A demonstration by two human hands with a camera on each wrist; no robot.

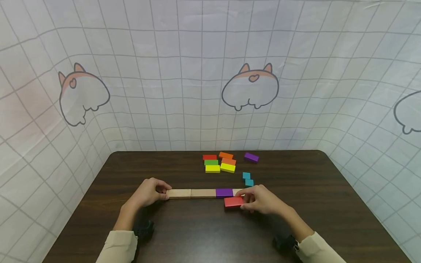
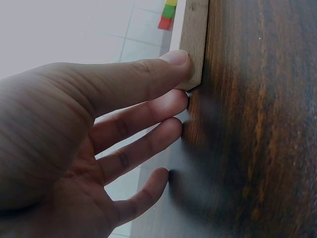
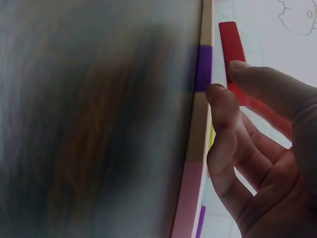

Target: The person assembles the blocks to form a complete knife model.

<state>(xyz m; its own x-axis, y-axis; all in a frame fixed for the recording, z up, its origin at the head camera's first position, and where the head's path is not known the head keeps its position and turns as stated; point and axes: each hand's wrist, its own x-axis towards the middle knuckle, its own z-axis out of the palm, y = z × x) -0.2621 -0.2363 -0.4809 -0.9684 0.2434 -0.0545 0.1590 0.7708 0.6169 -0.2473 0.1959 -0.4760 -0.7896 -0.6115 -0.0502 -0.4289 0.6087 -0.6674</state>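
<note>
A straight row of blocks lies across the table. From the left come two plain wooden blocks (image 1: 178,194), a purple block (image 1: 224,193) and another wooden block (image 3: 198,124); a pink block (image 3: 187,201) follows in the right wrist view. My left hand (image 1: 149,191) pinches the row's left end, thumb against the wood, other fingers spread loosely. My right hand (image 1: 263,200) holds a red block (image 1: 233,202) by one end between thumb and fingers, raised off the table by the purple block. In the head view, this hand hides the row's right end.
Behind the row lie loose blocks: a red one (image 1: 209,157), a green one (image 1: 211,162), yellow ones (image 1: 212,169), orange ones (image 1: 226,155) and a purple one (image 1: 251,157). Two small blue blocks (image 1: 246,175) sit close behind the row. A white gridded curtain (image 1: 197,128) stands behind the table.
</note>
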